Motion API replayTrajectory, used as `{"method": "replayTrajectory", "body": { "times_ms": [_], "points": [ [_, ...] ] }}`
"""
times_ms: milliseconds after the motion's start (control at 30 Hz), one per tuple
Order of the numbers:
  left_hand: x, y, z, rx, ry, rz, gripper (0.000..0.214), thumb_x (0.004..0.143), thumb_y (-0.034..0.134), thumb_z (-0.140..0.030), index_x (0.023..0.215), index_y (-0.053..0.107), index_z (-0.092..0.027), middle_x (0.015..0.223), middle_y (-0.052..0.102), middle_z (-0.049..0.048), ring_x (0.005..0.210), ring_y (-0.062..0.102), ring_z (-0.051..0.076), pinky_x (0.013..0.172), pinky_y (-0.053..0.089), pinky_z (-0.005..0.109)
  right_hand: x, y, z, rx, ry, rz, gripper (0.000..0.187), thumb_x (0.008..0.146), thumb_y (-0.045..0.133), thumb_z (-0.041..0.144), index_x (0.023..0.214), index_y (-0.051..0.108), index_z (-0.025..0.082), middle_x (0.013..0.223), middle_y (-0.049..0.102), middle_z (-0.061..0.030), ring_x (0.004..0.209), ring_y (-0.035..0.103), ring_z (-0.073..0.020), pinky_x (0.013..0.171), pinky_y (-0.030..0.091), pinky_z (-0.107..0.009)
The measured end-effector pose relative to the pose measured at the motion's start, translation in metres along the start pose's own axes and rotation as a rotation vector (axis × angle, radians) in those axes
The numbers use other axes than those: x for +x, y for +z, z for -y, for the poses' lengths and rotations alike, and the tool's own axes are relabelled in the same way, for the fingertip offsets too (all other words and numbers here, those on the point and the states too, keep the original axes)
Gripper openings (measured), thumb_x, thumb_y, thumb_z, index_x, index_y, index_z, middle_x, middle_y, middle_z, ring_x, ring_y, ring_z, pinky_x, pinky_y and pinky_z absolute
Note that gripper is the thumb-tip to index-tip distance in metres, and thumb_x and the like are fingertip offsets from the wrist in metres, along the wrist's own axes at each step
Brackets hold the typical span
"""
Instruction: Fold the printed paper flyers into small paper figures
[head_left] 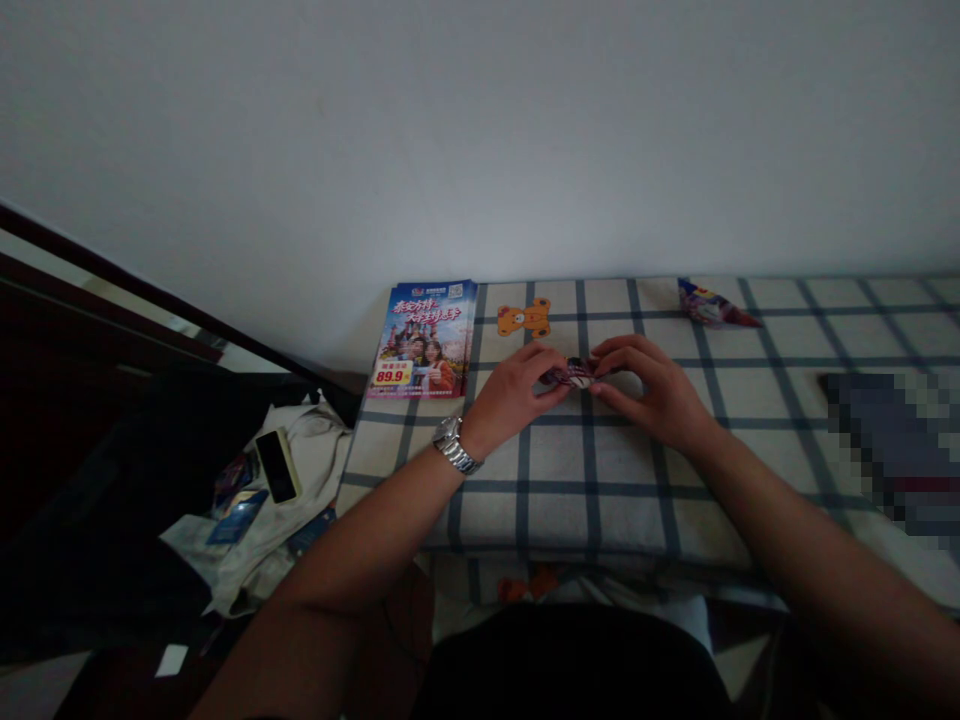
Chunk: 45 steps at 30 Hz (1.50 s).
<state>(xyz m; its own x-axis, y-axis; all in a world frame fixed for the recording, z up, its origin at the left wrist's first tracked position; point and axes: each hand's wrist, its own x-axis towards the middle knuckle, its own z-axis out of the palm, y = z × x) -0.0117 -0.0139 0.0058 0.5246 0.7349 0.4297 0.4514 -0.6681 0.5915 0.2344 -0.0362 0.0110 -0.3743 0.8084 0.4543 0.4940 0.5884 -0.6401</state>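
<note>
Between my hands is a small folded piece of printed paper, in dark red, white and purple colours. My left hand, with a metal watch on its wrist, pinches the left end of it. The right end is between the thumb and fingers of my right hand. Both hands rest low over the checked cloth, just below a printed teddy bear. To the left of my left hand lies a stack of glossy flyers.
A folded paper cone lies at the back right of the checked cloth, near the wall. A blurred-out dark object is at the right. Lower left, a phone rests on a pale bag.
</note>
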Motion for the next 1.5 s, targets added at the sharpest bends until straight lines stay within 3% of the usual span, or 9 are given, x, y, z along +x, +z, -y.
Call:
{"method": "replayTrajectory", "body": {
  "times_ms": [300,733,867,1033,1133,1500],
  "points": [
    [0.000,0.001,-0.001,0.067,0.054,0.049,0.016,0.094,0.073,-0.015,0.107,0.065,-0.021,0.110,0.064,0.0028,0.100,0.066,0.017,0.089,0.058,0.032,-0.001,0.004,-0.001,0.015,-0.031,0.050,0.016,0.094,0.075,0.034,0.107,0.068,0.028,0.125,0.066,-0.0110,0.118,0.067,-0.0309,0.102,0.059,-0.053],
    [-0.002,0.004,0.003,0.101,0.130,0.060,0.015,0.100,0.068,-0.019,0.115,0.065,-0.021,0.122,0.062,0.0054,0.106,0.067,0.017,0.090,0.059,0.032,-0.003,0.006,-0.006,0.187,0.089,0.075,0.016,0.094,0.075,0.036,0.107,0.071,0.030,0.124,0.061,-0.0093,0.118,0.065,-0.0286,0.101,0.061,-0.049],
    [-0.002,0.004,0.003,0.052,0.150,0.028,0.021,0.100,0.069,-0.030,0.120,0.068,-0.022,0.123,0.063,0.0065,0.111,0.067,0.018,0.095,0.060,0.033,-0.003,0.005,-0.007,0.229,0.111,0.069,0.017,0.093,0.076,0.039,0.107,0.072,0.031,0.124,0.060,-0.0089,0.118,0.065,-0.0287,0.102,0.061,-0.051],
    [-0.001,0.005,0.000,-0.008,0.114,-0.044,0.019,0.106,0.059,-0.033,0.110,0.072,-0.021,0.115,0.069,0.0059,0.106,0.069,0.017,0.094,0.059,0.033,-0.003,0.005,-0.007,0.217,0.101,0.065,0.019,0.092,0.078,0.038,0.108,0.071,0.031,0.124,0.059,-0.0087,0.119,0.064,-0.0289,0.103,0.061,-0.052],
    [0.000,0.006,-0.001,-0.044,0.088,-0.067,0.015,0.105,0.062,-0.030,0.105,0.073,-0.019,0.114,0.069,0.0063,0.106,0.069,0.017,0.096,0.059,0.034,-0.003,0.007,-0.008,0.216,0.126,0.055,0.023,0.091,0.079,0.038,0.110,0.070,0.031,0.128,0.057,-0.0091,0.121,0.063,-0.0287,0.101,0.063,-0.050],
    [0.000,0.008,0.000,-0.073,0.029,-0.045,0.012,0.100,0.068,-0.025,0.111,0.072,-0.021,0.120,0.067,0.0073,0.116,0.067,0.019,0.106,0.058,0.040,-0.004,0.011,-0.011,0.254,0.156,0.076,0.026,0.093,0.076,0.036,0.117,0.067,0.032,0.126,0.061,-0.0084,0.118,0.065,-0.0277,0.096,0.064,-0.046]
  ]
}}
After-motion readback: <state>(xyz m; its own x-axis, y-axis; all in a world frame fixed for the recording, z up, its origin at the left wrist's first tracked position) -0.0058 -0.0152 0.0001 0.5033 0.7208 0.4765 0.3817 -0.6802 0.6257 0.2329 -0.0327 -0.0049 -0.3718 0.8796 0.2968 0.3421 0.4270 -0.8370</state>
